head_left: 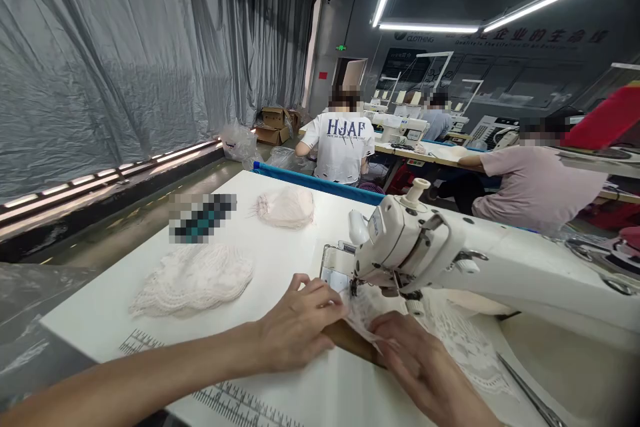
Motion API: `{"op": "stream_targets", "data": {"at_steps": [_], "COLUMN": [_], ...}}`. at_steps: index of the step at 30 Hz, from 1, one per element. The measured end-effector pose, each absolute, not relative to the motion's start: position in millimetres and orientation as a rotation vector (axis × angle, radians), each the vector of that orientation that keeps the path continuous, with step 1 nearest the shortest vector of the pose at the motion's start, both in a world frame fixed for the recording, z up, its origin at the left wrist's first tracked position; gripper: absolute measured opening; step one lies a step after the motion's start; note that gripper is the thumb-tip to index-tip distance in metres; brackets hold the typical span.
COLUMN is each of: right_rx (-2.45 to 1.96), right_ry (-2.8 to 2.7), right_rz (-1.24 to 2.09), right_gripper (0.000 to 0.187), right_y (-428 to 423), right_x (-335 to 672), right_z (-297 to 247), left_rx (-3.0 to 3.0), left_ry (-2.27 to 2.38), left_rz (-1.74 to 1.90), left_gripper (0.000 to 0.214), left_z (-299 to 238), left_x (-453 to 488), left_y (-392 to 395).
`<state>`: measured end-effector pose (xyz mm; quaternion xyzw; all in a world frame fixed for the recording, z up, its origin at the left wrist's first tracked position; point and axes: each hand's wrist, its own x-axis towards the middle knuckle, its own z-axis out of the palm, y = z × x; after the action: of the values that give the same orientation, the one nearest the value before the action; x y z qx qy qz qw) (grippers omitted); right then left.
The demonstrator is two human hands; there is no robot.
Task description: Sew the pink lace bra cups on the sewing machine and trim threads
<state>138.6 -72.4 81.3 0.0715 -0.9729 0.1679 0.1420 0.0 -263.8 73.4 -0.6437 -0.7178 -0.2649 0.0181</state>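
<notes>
A piece of white lace fabric (361,310) lies under the presser foot of a white sewing machine (395,243). My left hand (303,320) is just left of the needle area, fingers bent and closed on the fabric's left edge. In front of the machine, my right hand (417,357) pinches the near edge of the same fabric. Below the fabric, between the hands, a brown surface (353,343) shows. More white lace (467,343) spreads to the right, beneath the machine arm. The fingertips of both hands are partly hidden by the cloth.
A lace stack (195,280) and a pale pink fabric stack (287,207) rest on the white table (280,260), beside a pixelated object (203,219). Metal tweezers or scissors (530,390) lie at right. Printed rulers (240,403) mark the front. Co-workers (344,140) sit beyond.
</notes>
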Motion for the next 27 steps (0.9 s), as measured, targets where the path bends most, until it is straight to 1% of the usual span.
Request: {"op": "stream_targets", "data": {"at_steps": [2,3,5,6,8,9,11,13,14,17,19,23,25,27], "right_rx": [0.101,0.034,-0.064,-0.104,-0.181,-0.209,-0.264,-0.268,-0.257,-0.199,-0.203,-0.121,-0.059,-0.002], "right_ry": [-2.804,-2.752,-2.617,-2.553,-2.502,-2.505,-2.510,-2.516,-2.505,-2.459,-2.446,-2.591,-2.685,-2.811], "right_rz": [1.040,1.300,1.668,1.799,1.978,2.035,2.092,2.141,2.183,2.317,2.321,2.167,2.056,1.855], "right_gripper": [0.026,0.028,0.032,0.032,0.033,0.034,0.039,0.044,0.044,0.036,0.034,0.036,0.039,0.039], "right_y": [-76.5,-77.6,-78.1,-78.0,-79.4,-81.8,-91.5,-107.0,-115.8,-138.6,-146.1,-146.5,-145.8,-145.7], "right_x": [154.6,163.1,180.5,189.2,205.6,213.1,225.5,233.9,236.6,241.8,245.5,258.6,266.8,274.3], "right_z": [96.5,102.4,109.7,111.3,111.2,110.0,106.4,102.2,100.3,96.3,94.5,89.2,87.1,87.0], "left_rx": [-2.076,-2.101,-2.056,-1.950,-1.637,-1.490,-1.299,-1.180,-1.133,-1.041,-0.970,-0.824,-0.927,-1.094], "left_ry": [-2.353,-2.432,-2.629,-2.694,-2.636,-2.552,-2.407,-2.380,-2.397,-2.443,-2.451,-2.484,-2.619,-2.872], "left_rz": [-1.121,-1.335,-1.938,-2.308,-2.989,-3.221,-3.465,-3.541,-3.546,-3.541,-3.554,-3.499,-3.366,-3.117], "left_gripper": [0.054,0.063,0.069,0.066,0.055,0.049,0.044,0.042,0.041,0.035,0.033,0.033,0.036,0.037], "left_z": [77.8,79.5,82.8,84.8,89.8,92.3,96.0,96.7,95.9,90.4,84.9,72.3,67.1,63.3], "left_x": [9.9,15.3,27.5,34.7,51.0,59.9,77.7,93.8,100.5,115.5,122.4,135.2,141.5,146.6], "left_y": [-269.7,-270.9,-271.6,-272.1,-275.3,-278.4,-287.0,-297.2,-302.2,-315.0,-321.0,-329.4,-333.0,-336.6]}}
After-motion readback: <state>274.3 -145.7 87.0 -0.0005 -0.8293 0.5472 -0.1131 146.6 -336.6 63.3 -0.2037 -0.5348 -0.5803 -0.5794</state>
